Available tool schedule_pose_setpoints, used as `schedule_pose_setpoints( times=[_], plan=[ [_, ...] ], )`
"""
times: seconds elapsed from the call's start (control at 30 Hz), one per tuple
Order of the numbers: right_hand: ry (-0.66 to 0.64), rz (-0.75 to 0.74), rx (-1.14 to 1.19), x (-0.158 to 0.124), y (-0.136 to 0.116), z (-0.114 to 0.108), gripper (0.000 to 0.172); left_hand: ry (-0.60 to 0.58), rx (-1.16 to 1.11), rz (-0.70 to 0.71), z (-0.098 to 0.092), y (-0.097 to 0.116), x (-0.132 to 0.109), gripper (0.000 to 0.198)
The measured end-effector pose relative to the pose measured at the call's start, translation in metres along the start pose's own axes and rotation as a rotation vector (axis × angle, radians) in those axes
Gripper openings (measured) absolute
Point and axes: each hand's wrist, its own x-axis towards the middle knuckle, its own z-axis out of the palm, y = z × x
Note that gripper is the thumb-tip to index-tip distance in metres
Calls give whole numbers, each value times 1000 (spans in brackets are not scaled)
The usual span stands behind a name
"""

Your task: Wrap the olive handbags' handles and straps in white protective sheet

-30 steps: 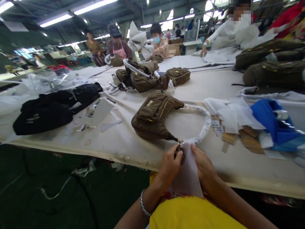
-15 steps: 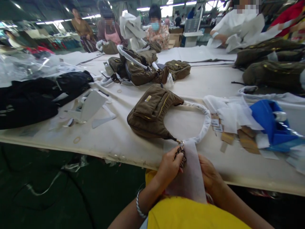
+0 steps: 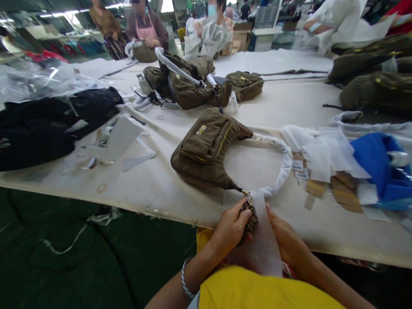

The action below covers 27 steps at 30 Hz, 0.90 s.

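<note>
A long pale table [image 3: 289, 107] fills the frame. Black bags [image 3: 38, 128] lie at the left edge, a pile of brown bags [image 3: 193, 86] at upper centre, and blue cloth [image 3: 376, 167] with paper scraps [image 3: 318, 159] at the right. One brown bag [image 3: 206, 150] lies flat at centre, its white-wrapped handle [image 3: 285, 163] looping to the right. A white sheet [image 3: 265, 244] hangs from the table's near edge at lower centre. The right hand [image 3: 286, 240] holds the sheet's right edge, thumb on top, the other fingers hidden. The left hand [image 3: 230, 227] has its fingers closed on a spotted charm [image 3: 250, 218], which lies against the sheet, just below the metal ring [image 3: 248, 196] at the bag's near corner
</note>
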Motion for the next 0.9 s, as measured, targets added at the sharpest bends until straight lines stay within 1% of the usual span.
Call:
schedule_pose_setpoints(
  times=[0.03,0.1,0.13,0.23,0.33,0.4,0.5,0.57,0.67,0.83,0.9],
  plan=[
    [-46,32,37,-2,0,0,40,5,17,1,-1,0,0,40],
    [-129,96,106,-5,0,0,36,5,50,-3,-2,1,1,41],
    [-125,92,116,-5,1,0,32,1,66,-9,-2,2,1,41],
    [-37,68,139,3,1,3,21,-1,111,-10,-2,3,1,43],
    [34,68,172,12,1,7,21,45,158,19,-3,3,1,44],
    [83,73,144,13,-1,9,24,64,196,26,-3,3,1,43],
    [125,50,40,9,-4,11,26,94,263,75,-5,2,2,40],
    [125,31,-24,4,-6,10,27,113,296,121,-5,0,3,39],
    [151,-1,-113,0,-10,9,30,110,304,130,-4,-2,4,40],
    [385,-148,-370,2,-18,14,24,118,337,129,-4,2,0,40],
    [408,-184,-393,2,-21,19,20,129,351,130,-5,4,-1,40]
  ],
)
